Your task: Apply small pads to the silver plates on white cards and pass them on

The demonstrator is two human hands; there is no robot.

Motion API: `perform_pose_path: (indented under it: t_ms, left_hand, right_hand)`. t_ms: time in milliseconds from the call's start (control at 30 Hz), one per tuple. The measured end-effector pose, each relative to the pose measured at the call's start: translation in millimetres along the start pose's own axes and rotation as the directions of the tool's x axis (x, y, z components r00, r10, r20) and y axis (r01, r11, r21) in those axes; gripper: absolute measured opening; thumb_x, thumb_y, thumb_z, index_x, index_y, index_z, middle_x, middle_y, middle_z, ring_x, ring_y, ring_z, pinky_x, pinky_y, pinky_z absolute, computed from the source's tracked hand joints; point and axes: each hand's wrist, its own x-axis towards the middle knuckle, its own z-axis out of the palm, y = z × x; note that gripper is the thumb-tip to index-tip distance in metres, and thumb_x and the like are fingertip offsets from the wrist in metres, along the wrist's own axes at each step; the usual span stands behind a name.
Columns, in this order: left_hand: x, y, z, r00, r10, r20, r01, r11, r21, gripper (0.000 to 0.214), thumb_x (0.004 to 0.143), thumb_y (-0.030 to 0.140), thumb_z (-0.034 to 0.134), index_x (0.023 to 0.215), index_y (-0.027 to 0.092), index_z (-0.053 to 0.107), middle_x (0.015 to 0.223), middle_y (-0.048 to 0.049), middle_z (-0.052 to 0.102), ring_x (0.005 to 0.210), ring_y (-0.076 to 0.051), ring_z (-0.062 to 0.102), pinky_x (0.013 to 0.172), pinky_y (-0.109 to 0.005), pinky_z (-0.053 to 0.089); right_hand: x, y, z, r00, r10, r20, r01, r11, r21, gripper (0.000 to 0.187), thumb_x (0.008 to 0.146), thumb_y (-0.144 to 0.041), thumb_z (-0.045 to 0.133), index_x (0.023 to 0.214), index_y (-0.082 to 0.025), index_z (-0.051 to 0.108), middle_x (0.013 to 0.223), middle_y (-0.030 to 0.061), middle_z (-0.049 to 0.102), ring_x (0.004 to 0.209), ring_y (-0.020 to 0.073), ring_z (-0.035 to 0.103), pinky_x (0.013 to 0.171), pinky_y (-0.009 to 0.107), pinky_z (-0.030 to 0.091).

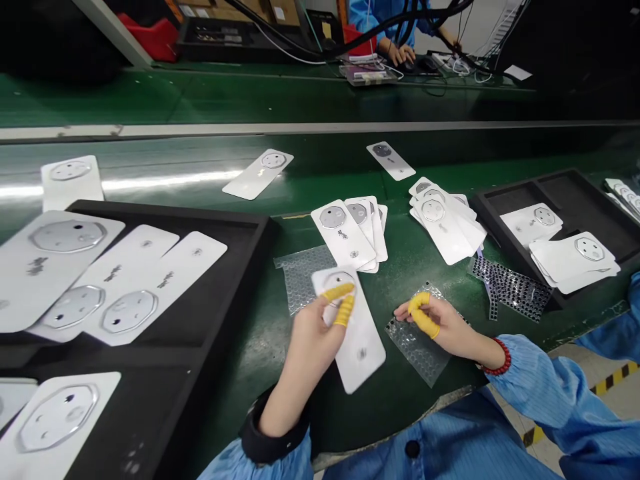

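Note:
My left hand (320, 327), with yellow cots on two fingers, grips a white phone back cover (361, 347) near its round camera ring. The cover is tilted and slightly blurred; some of the fingers are hidden. My right hand (440, 320), also in yellow cots, is closed over a clear plastic sheet (425, 357) with black dots along its edge. Anything in its pinch is too small to make out. A bubble-textured sheet (306, 273) lies beyond my left hand, beside a fanned stack of covers (345, 233). Another stack (445, 230) is farther right.
A black tray (220, 320) on the left holds several covers (135, 287). A second tray (555, 193) with covers stands right. A black perforated strip (515, 287) lies before it. Loose covers (257, 173) lie at the back. Across the bench, a person's hands (397, 52) are visible.

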Motion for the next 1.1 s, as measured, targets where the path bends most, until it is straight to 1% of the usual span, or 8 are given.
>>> perform_pose_path:
  t_ms: [133, 233, 267, 333, 400, 467, 967, 1100]
  left_hand:
    - [-9.8, 12.8, -0.5, 0.954, 0.045, -0.297, -0.112, 0.971, -0.213, 0.097, 0.081, 0.038, 0.067, 0.154, 0.018, 0.007, 0.135, -0.0177, 0.057, 0.116, -0.031, 0.061, 0.094, -0.046, 0.052]
    - [-24.2, 25.1, 11.6, 0.997, -0.037, -0.067, 0.001, 0.881, -0.474, 0.112, 0.08, 0.043, 0.07, 0.152, 0.026, -0.015, 0.124, -0.0133, 0.065, 0.091, -0.027, 0.072, 0.073, -0.038, 0.061]
    - [-29.1, 27.8, 15.3, 0.998, -0.055, 0.032, 0.064, 0.853, -0.519, 0.108, 0.081, 0.044, 0.069, 0.153, 0.027, -0.01, 0.122, -0.0119, 0.067, 0.087, -0.026, 0.072, 0.07, -0.036, 0.062]
    - [-37.6, 30.3, 20.1, 0.981, -0.06, 0.186, 0.155, 0.817, -0.556, 0.095, 0.083, 0.043, 0.068, 0.153, 0.027, 0.005, 0.122, -0.0101, 0.067, 0.091, -0.026, 0.071, 0.071, -0.033, 0.062]
    - [-43.7, 29.9, 21.7, 0.965, -0.037, 0.261, 0.181, 0.812, -0.555, 0.082, 0.085, 0.04, 0.066, 0.151, 0.025, 0.02, 0.124, -0.0095, 0.067, 0.098, -0.025, 0.069, 0.075, -0.03, 0.06]
    - [-47.4, 27.8, 21.4, 0.964, -0.017, 0.266, 0.167, 0.816, -0.554, 0.071, 0.086, 0.038, 0.065, 0.147, 0.024, 0.031, 0.129, -0.0088, 0.064, 0.108, -0.025, 0.065, 0.082, -0.028, 0.058]
    - [-50.4, 30.2, 20.1, 0.951, 0.005, 0.308, 0.183, 0.796, -0.577, 0.053, 0.083, 0.04, 0.066, 0.132, 0.025, 0.051, 0.107, -0.0068, 0.072, 0.091, -0.025, 0.07, 0.073, -0.031, 0.06]
    - [-51.2, 29.8, 20.7, 0.961, 0.018, 0.276, 0.15, 0.805, -0.574, 0.057, 0.083, 0.034, 0.067, 0.136, 0.026, 0.047, 0.103, -0.0061, 0.073, 0.088, -0.024, 0.071, 0.071, -0.031, 0.061]
  right_hand:
    - [6.5, -18.9, -15.5, 0.985, 0.161, -0.065, -0.144, 0.966, 0.213, 0.029, 0.09, -0.043, 0.059, 0.097, -0.016, 0.062, 0.102, 0.0097, 0.07, 0.091, 0.0154, 0.07, 0.083, 0.029, 0.058]
    - [7.1, -35.8, -14.4, 0.956, -0.186, -0.227, 0.163, 0.98, -0.114, 0.016, 0.09, -0.031, 0.061, 0.096, -0.018, 0.064, 0.1, 0.0076, 0.067, 0.086, 0.014, 0.067, 0.074, 0.027, 0.057]
    - [6.7, -40.6, -10.3, 0.895, -0.391, -0.213, 0.312, 0.892, -0.327, 0.011, 0.09, -0.027, 0.061, 0.095, -0.018, 0.064, 0.099, 0.0073, 0.066, 0.086, 0.014, 0.065, 0.074, 0.028, 0.057]
    - [6.5, -48.6, 1.1, 0.701, -0.713, 0.006, 0.52, 0.506, -0.688, 0.005, 0.09, -0.018, 0.059, 0.092, -0.017, 0.063, 0.098, 0.0075, 0.065, 0.088, 0.015, 0.062, 0.078, 0.032, 0.055]
    - [7.8, -55.4, 12.5, 0.553, -0.79, 0.265, 0.58, 0.137, -0.803, 0.014, 0.093, -0.012, 0.049, 0.088, -0.015, 0.062, 0.095, 0.0082, 0.066, 0.087, 0.0161, 0.06, 0.08, 0.035, 0.053]
    - [9.7, -61.8, 20.3, 0.504, -0.778, 0.375, 0.589, -0.008, -0.808, 0.026, 0.095, -0.008, 0.038, 0.082, -0.013, 0.06, 0.091, 0.0085, 0.067, 0.081, 0.0162, 0.059, 0.079, 0.036, 0.053]
    - [-13.2, -67.4, 13.4, 0.659, -0.495, 0.566, 0.573, -0.156, -0.804, 0.028, 0.09, -0.012, 0.038, 0.092, -0.015, 0.066, 0.113, 0.0097, 0.067, 0.108, 0.0232, 0.061, 0.095, 0.045, 0.053]
    - [-18.1, -63.1, 11.7, 0.699, -0.451, 0.555, 0.592, -0.071, -0.803, 0.032, 0.091, -0.013, 0.037, 0.109, -0.01, 0.064, 0.119, 0.014, 0.065, 0.116, 0.0243, 0.058, 0.099, 0.044, 0.053]
